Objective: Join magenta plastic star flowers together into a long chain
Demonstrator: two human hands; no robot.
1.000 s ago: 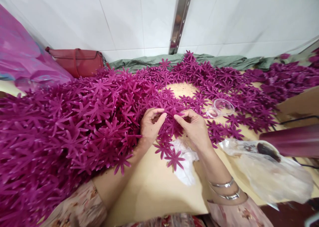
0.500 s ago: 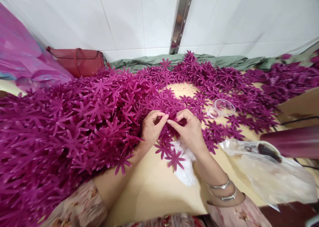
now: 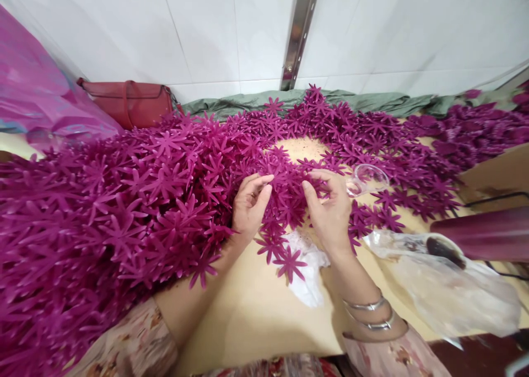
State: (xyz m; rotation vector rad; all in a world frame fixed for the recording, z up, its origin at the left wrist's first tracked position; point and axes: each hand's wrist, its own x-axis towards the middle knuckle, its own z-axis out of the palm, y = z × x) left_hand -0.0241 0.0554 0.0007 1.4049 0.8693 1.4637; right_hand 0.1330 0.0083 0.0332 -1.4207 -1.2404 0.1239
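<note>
My left hand (image 3: 250, 206) hovers at the near edge of the flower heap, thumb and forefinger slightly apart with nothing visible between them. Across from it, my right hand (image 3: 332, 207) is also open, fingers half curled, beside a clear plastic cup-like piece (image 3: 371, 177). Magenta star-shaped artificial flowers (image 3: 285, 198) fill the gap between both hands. One loose flower (image 3: 290, 264) lies closer to me, partly over a crumpled white tissue (image 3: 308, 289). On my left a large pile of the same flowers (image 3: 124, 217) reaches over my forearm.
A red handbag (image 3: 128, 102) and pink plastic sheeting (image 3: 45, 85) stand at the back left. Green cloth (image 3: 243, 102) runs along the tiled wall. To the right are a clear plastic bag (image 3: 454, 294), a dark magenta cylinder (image 3: 487, 233) and a cardboard piece (image 3: 498, 181).
My hands, fingertips almost meeting before, have drawn apart. The right one has moved right and its fingers have spread; the left has shifted slightly left and its pinch has loosened.
</note>
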